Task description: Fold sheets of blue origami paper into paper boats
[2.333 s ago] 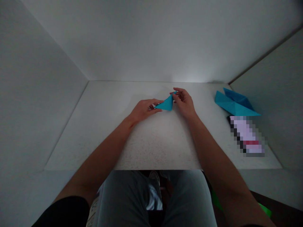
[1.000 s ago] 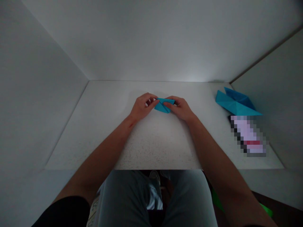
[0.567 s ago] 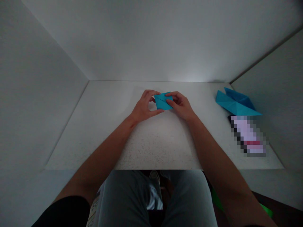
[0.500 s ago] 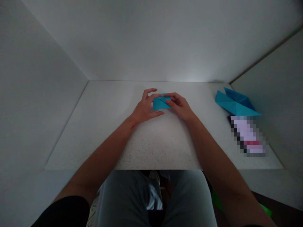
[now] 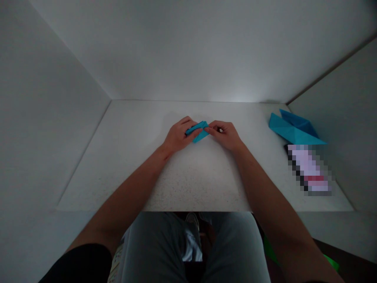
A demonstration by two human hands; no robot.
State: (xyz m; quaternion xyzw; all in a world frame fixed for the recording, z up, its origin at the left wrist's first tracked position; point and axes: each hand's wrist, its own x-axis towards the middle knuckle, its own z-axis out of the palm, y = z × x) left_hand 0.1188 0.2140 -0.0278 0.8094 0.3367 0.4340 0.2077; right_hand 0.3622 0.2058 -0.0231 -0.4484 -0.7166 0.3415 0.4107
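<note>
A small folded piece of blue paper (image 5: pixel 198 131) sits between both hands, just above the white table (image 5: pixel 123 165) near its far middle. My left hand (image 5: pixel 178 135) pinches the paper's left end, fingers curled around it. My right hand (image 5: pixel 225 135) pinches the right end with thumb and fingertips pressed together. The paper looks narrow and creased, tilted down toward the near side.
A larger folded blue paper shape (image 5: pixel 291 127) lies at the table's far right, by the right wall. A blurred-out rectangular object (image 5: pixel 309 169) lies just nearer than it. White walls enclose the table on the left, back and right. My knees show below the front edge.
The blue paper went from an open triangle to a flatter square, then to a narrow folded strip. Both hands drew closer together and lower, pinching its ends.
</note>
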